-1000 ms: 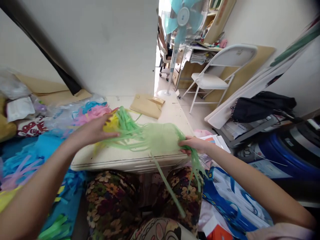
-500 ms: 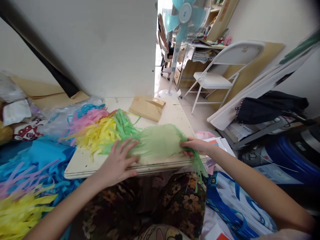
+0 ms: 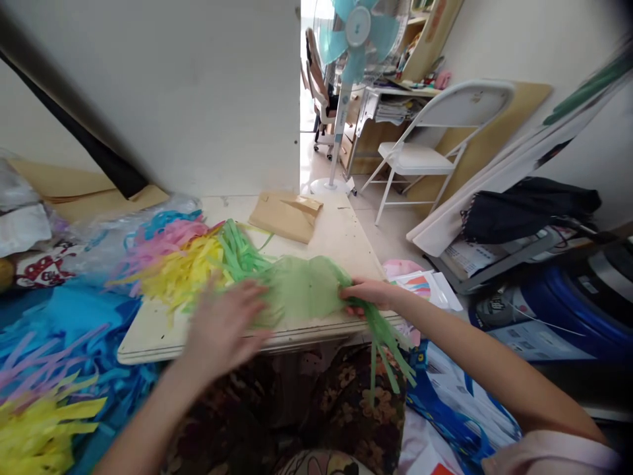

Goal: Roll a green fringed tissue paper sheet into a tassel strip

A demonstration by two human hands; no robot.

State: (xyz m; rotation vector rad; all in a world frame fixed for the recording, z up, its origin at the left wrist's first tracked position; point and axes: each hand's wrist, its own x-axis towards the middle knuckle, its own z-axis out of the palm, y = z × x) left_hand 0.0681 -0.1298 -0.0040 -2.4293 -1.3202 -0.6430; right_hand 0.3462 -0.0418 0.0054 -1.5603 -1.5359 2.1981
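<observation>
A thin sheet of green tissue paper [image 3: 309,287] lies across the front of the white board [image 3: 341,227], with fringed strips at both ends. My right hand [image 3: 366,293] pinches its right end, and loose green strips hang from there over the board's front edge. Over the left fringe is my left hand [image 3: 230,323], smeared by motion, so its grip is unclear. Just beyond it lie a green fringed bunch [image 3: 240,251] and a yellow fringed bunch [image 3: 185,270], with pink strips [image 3: 173,241] behind.
A brown paper envelope [image 3: 287,216] rests at the board's back. Blue tissue strips [image 3: 99,330] and yellow strips [image 3: 44,422] are heaped at left. A blue-trimmed bag [image 3: 455,389] sits at lower right. Farther off stand a fan [image 3: 357,30] and a white folding chair [image 3: 415,158].
My right hand has shifted left a little with the green paper's end, and the sheet looks shorter and more bunched. My left hand has moved slightly left and blurred. The view has shifted slightly.
</observation>
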